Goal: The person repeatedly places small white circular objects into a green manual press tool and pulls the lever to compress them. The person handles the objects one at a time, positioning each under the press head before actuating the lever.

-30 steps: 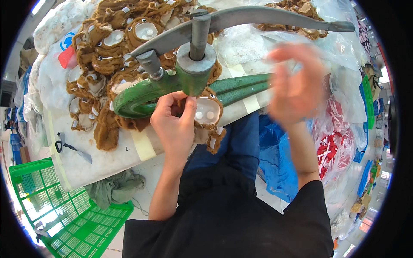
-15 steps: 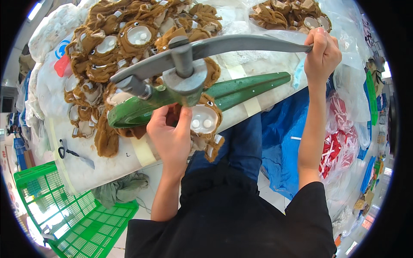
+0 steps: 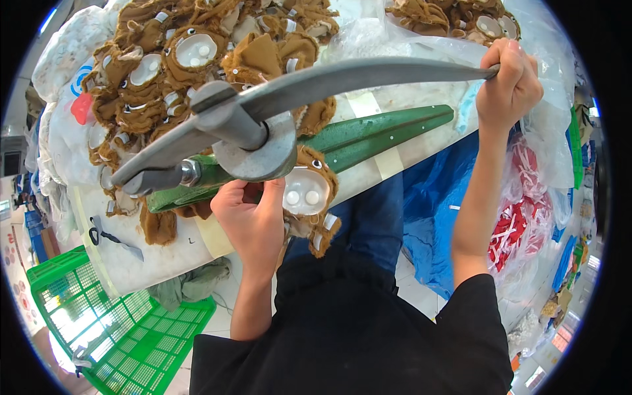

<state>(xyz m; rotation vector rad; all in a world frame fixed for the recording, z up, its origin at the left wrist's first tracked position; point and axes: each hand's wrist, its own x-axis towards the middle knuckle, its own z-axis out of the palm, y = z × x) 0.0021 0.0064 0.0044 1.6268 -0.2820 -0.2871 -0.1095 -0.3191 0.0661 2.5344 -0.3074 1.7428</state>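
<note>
A grey metal lever (image 3: 368, 70) crosses over a green hand press (image 3: 385, 135) on the table. My right hand (image 3: 510, 85) is wrapped round the lever's far right end. Beneath the round metal press head (image 3: 258, 150), my left hand (image 3: 249, 227) pinches a brown plush animal piece (image 3: 327, 176) with its thumb and fingers. The piece has a small eye, a white plastic oval with two round discs, and white tags along its lower edge. It hangs over the table's near edge. The press head hides the spot where my left fingertips meet the fabric.
Similar brown plush pieces (image 3: 141, 99) are heaped on the table at the back left, with another pile (image 3: 454, 20) at the back right. A green plastic crate (image 3: 125, 329) stands at lower left. Blue sheeting (image 3: 434, 217) and a clear bag of red-and-white pieces (image 3: 517, 217) lie to the right.
The press head and the lever's left end now appear farther left and lower. My right hand has shifted right and slightly down with the lever; my left hand keeps its hold on the plush piece.
</note>
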